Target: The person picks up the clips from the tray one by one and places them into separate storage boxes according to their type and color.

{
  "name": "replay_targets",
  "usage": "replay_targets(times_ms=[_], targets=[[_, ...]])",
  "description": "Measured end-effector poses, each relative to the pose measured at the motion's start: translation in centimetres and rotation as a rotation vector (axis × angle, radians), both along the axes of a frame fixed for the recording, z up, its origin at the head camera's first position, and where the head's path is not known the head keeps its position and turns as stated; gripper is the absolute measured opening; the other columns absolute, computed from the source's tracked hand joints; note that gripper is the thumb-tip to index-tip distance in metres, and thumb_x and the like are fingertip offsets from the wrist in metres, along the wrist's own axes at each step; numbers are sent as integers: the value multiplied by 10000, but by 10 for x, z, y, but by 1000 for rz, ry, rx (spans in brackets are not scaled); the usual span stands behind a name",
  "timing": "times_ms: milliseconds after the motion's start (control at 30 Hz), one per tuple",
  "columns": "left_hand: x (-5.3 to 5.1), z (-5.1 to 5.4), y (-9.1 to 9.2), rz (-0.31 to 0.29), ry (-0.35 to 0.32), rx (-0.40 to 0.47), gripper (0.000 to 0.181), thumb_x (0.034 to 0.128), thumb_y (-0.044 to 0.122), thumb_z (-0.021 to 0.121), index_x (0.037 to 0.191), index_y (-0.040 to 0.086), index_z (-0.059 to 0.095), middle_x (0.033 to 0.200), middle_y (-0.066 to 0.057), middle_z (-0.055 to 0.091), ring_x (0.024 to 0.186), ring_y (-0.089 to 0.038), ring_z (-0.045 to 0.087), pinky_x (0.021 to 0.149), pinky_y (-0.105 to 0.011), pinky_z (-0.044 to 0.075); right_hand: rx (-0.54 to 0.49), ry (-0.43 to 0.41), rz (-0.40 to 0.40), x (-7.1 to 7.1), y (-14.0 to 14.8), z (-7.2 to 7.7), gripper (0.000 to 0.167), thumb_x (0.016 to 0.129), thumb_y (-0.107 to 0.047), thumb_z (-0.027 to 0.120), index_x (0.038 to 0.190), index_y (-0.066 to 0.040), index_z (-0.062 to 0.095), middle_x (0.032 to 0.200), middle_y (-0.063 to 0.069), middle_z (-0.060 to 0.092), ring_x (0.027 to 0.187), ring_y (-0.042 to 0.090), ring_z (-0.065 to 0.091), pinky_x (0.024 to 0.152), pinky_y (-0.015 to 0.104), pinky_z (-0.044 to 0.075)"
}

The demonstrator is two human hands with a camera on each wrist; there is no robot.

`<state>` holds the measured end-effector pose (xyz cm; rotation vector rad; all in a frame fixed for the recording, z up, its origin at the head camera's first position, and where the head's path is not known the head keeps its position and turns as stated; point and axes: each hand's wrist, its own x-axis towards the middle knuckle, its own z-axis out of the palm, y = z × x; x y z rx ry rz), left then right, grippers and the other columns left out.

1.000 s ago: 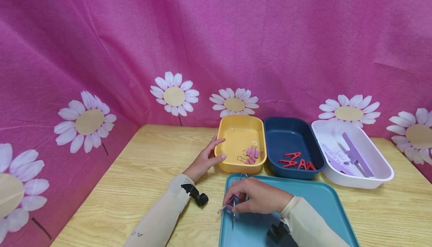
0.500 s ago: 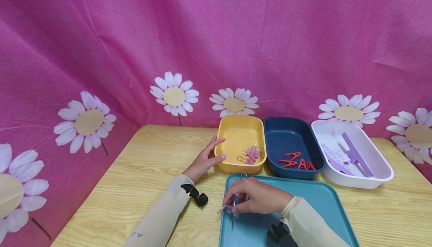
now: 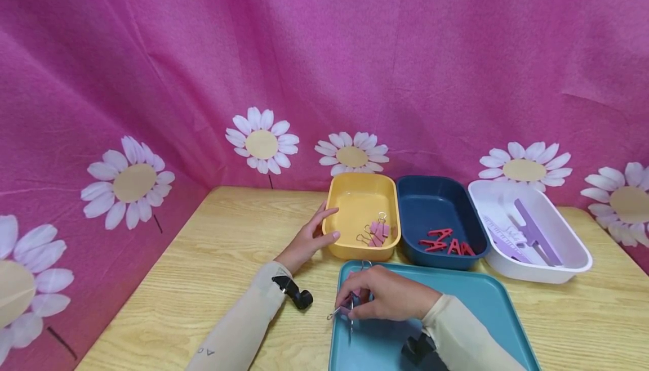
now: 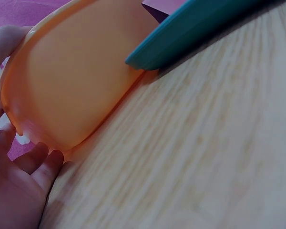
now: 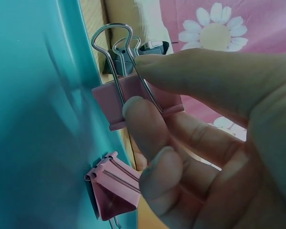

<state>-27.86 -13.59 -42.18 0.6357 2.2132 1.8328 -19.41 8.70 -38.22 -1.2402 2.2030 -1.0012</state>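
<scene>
My right hand (image 3: 387, 298) pinches a pink binder clip (image 5: 105, 104) by thumb and fingers, over the left side of the teal tray (image 3: 476, 298). Its silver wire handles stick out past the fingertips. A second pink binder clip (image 5: 118, 193) lies on the tray beside the fingers, mostly covered by the hand in the head view. My left hand (image 3: 309, 238) grips the near left corner of the yellow bin (image 3: 357, 202), thumb and index finger over its rim. Pink binder clips (image 3: 379, 231) lie inside that bin.
Right of the yellow bin stands a dark blue bin (image 3: 431, 193) with several red clothespins (image 3: 438, 244). Beyond it, a white bin (image 3: 563, 269) holds purple flat tools (image 3: 539, 236). A pink flowered cloth (image 3: 431, 67) hangs behind the wooden table (image 3: 243, 219).
</scene>
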Motion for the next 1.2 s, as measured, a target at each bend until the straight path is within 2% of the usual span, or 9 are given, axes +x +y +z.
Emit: replay_targets(times_ms=[100, 267, 333, 400, 467, 567, 633, 733, 1200], targets=[[-5, -6, 0, 3, 0, 0, 618, 962, 205, 599, 1512, 149, 322, 1622, 15, -35, 1464, -190, 48, 1173, -370, 148, -4, 11, -3, 0, 1, 1, 231, 869, -180, 728, 1094, -228, 716, 957, -122, 669, 780, 61, 591, 735, 246, 546], [-17, -24, 1, 32, 16, 13, 598, 951, 231, 621, 1492, 233, 367, 1617, 75, -6, 1461, -181, 75, 1172, -384, 158, -6, 15, -21, 0, 2, 2, 231, 866, -184, 731, 1089, -240, 715, 940, -127, 668, 773, 76, 590, 708, 250, 546], [-18, -27, 1, 44, 29, 9, 592, 943, 262, 633, 1480, 268, 385, 1613, 99, 11, 1459, -174, 91, 1170, -386, 171, -2, 24, -28, 0, 3, 3, 234, 865, -189, 733, 1091, -247, 714, 926, -136, 662, 762, 80, 588, 685, 246, 543], [-18, -27, 1, 52, 37, 5, 582, 934, 297, 643, 1464, 305, 401, 1609, 117, 27, 1457, -161, 98, 1169, -380, 177, 4, 29, -39, 0, 3, 5, 232, 866, -193, 734, 1090, -250, 715, 909, -141, 654, 751, 87, 583, 665, 242, 537], [-15, -21, 0, 38, 28, 0, 596, 939, 301, 636, 1478, 284, 383, 1614, 97, 11, 1460, -164, 80, 1170, -376, 169, 8, 30, -51, 0, 3, 7, 232, 864, -195, 736, 1088, -253, 716, 897, -142, 650, 741, 92, 582, 654, 239, 533], [-14, -20, 0, 27, 22, -4, 607, 945, 301, 628, 1489, 269, 362, 1613, 90, -13, 1460, -163, 59, 1170, -374, 158, 6, 13, -72, 0, 4, 10, 234, 859, -194, 742, 1084, -253, 717, 904, -125, 656, 742, 97, 595, 664, 245, 540], [-14, -20, 0, 25, 21, -7, 606, 951, 285, 620, 1494, 258, 355, 1614, 85, -17, 1461, -171, 54, 1172, -380, 153, -1, 9, -78, 0, 5, 11, 236, 858, -196, 743, 1087, -249, 717, 916, -114, 660, 747, 97, 604, 676, 250, 546], [-17, -27, 0, 50, 35, -3, 574, 940, 306, 635, 1461, 327, 397, 1604, 132, 24, 1459, -159, 81, 1171, -383, 167, -13, 8, -86, -1, 6, 13, 238, 859, -196, 742, 1089, -253, 714, 930, -94, 664, 762, 101, 613, 690, 261, 552], [-18, -28, 0, 60, 33, -7, 569, 928, 334, 646, 1446, 358, 413, 1583, 201, 52, 1448, -129, 123, 1164, -365, 193, -84, 94, -104, -2, 11, 17, 240, 859, -181, 741, 1087, -252, 712, 974, -63, 675, 804, 137, 619, 733, 258, 548]])
